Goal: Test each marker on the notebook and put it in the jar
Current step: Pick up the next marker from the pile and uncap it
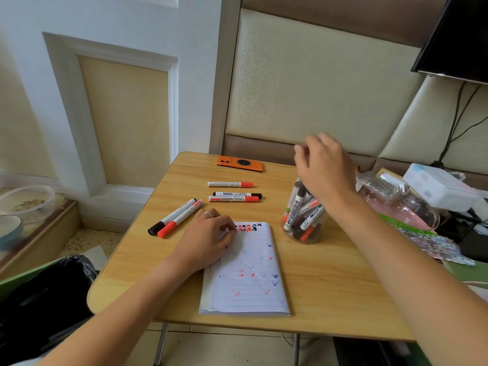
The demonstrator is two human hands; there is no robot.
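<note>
The notebook (pixel 245 270) lies nearest on the table (pixel 330 286). The left hand (pixel 208 239) rests on its upper left corner, fingers loosely curled, holding nothing. Just left of that hand lie two markers (pixel 175 217), and just beyond it three more (pixel 233 194). To its right stands the jar (pixel 303 217) of markers. The right hand (pixel 324 165) hovers above the jar, fingers relaxed and empty. Beyond the loose markers lies an orange phone (pixel 240 164).
</note>
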